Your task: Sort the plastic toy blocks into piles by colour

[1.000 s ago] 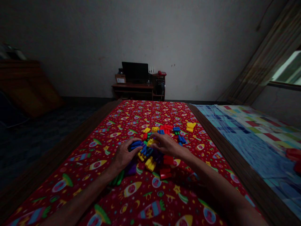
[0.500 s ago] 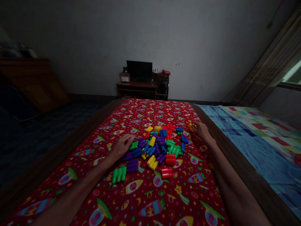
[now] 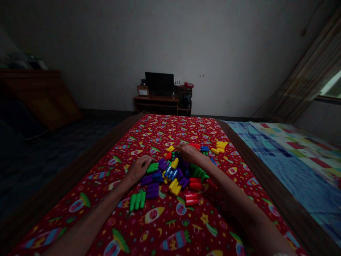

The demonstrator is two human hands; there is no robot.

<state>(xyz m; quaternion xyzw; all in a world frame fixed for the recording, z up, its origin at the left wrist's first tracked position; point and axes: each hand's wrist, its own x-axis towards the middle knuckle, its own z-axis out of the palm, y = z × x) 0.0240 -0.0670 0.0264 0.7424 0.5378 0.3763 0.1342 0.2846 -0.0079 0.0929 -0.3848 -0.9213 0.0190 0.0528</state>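
My left hand point(image 3: 139, 168) rests on the red cloth at the left of a pile of plastic building blocks, fingers loosely curved and nothing visible in them. Just beside it lies a green block point(image 3: 152, 168). My right hand point(image 3: 188, 151) reaches over the back of the pile with its fingers stretched to the left, close to a yellow block point(image 3: 171, 148); what lies under the palm is hidden. Yellow blocks point(image 3: 220, 146) lie apart at the back right. Purple blocks point(image 3: 152, 191), a ribbed green block point(image 3: 137, 201) and a red block point(image 3: 191, 199) lie nearer me.
A red patterned cloth point(image 3: 157, 231) covers the table, whose dark wooden edge point(image 3: 237, 142) shows on the right. A bed with blue and checked covers point(image 3: 269, 153) stands beyond it. At the far wall is a desk with a monitor point(image 3: 159, 83).
My right hand has let go of the yellow block at the right and moved left over the back of the pile. My left hand has stayed almost in place.
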